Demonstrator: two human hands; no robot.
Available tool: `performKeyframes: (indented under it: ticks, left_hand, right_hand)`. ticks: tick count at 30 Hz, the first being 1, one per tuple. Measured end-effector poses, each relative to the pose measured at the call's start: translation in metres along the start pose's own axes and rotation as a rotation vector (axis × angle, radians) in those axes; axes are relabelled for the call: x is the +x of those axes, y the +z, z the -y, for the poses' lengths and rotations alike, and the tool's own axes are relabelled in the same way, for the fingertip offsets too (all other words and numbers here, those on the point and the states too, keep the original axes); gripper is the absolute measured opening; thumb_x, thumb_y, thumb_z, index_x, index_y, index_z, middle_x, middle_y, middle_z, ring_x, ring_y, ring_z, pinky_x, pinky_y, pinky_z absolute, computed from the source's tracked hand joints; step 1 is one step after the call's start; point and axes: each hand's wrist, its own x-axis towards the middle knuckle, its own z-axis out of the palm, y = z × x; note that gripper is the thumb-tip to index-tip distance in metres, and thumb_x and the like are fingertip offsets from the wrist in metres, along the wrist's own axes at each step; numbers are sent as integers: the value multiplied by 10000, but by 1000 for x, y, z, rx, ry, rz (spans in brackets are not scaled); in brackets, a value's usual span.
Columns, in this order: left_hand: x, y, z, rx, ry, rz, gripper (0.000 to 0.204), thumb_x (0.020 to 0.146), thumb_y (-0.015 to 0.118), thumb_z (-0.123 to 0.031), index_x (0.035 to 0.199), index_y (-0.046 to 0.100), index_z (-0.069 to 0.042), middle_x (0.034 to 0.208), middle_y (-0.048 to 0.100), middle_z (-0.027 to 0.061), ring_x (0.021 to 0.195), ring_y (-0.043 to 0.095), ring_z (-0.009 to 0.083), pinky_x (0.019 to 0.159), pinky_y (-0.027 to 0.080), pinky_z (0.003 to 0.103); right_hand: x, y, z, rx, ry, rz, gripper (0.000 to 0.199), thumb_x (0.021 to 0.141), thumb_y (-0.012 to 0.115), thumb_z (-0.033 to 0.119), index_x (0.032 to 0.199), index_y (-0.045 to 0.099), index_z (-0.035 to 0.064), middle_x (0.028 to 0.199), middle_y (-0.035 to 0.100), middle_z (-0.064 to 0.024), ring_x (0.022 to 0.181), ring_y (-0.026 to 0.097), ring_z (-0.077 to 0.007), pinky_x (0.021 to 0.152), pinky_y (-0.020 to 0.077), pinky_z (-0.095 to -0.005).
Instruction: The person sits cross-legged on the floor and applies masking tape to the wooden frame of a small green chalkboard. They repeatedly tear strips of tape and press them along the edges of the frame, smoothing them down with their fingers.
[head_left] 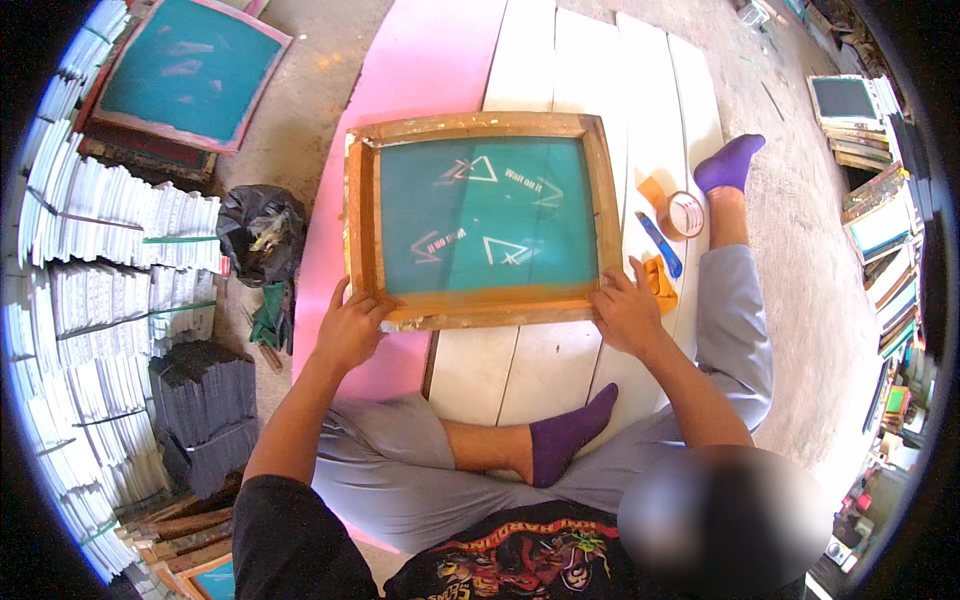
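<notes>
A wooden screen-printing frame [363, 215] with teal mesh and pale triangle shapes lies flat on white boards [560, 70]. My left hand [350, 330] grips the frame's near left corner. My right hand [625, 312] presses on its near right corner, fingers spread over the wood. I sit cross-legged behind it in grey trousers and purple socks, one foot [565, 435] tucked in front, the other leg stretched out to the right.
A tape roll [685, 214], a blue-handled tool [660, 245] and an orange cloth [660, 280] lie right of the frame. A pink sheet [430, 60] is under its left side. Stacks of white sheets [110, 215], a black bag [262, 232], another screen [185, 70] stand left.
</notes>
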Motion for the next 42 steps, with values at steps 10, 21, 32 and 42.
performKeyframes:
  ticks: [10,21,32,42]
  left_hand:
    - [11,4,13,-25,13,-25,533,765,823,-217,1270,664,-151,1191,708,39,1246,579,212,1221,262,528]
    - [21,5,-4,24,-29,-30,472,777,796,-205,1221,664,-116,1144,695,90,1170,614,284,1188,322,497]
    - [76,3,-59,-142,-1,147,464,789,777,-243,1224,678,-117,1130,695,136,1142,627,346,922,551,483]
    - [39,1,-35,-300,15,-113,367,825,763,-211,1167,710,-91,1150,718,87,1085,644,308,934,540,413]
  right_hand:
    - [17,-1,-4,-9,83,39,377,791,755,200,1153,697,112,1108,724,-61,1208,578,-255,1204,242,-557]
    - [25,6,-6,-90,54,51,325,720,810,193,1014,708,101,1001,726,-59,1098,585,-252,1072,377,-444]
    - [59,11,31,95,29,140,346,756,752,171,1090,702,94,1072,690,-89,1113,604,-282,987,455,-457]
    - [26,-10,13,185,28,-85,444,774,811,301,1169,711,125,1127,693,-81,1115,602,-282,984,468,-441]
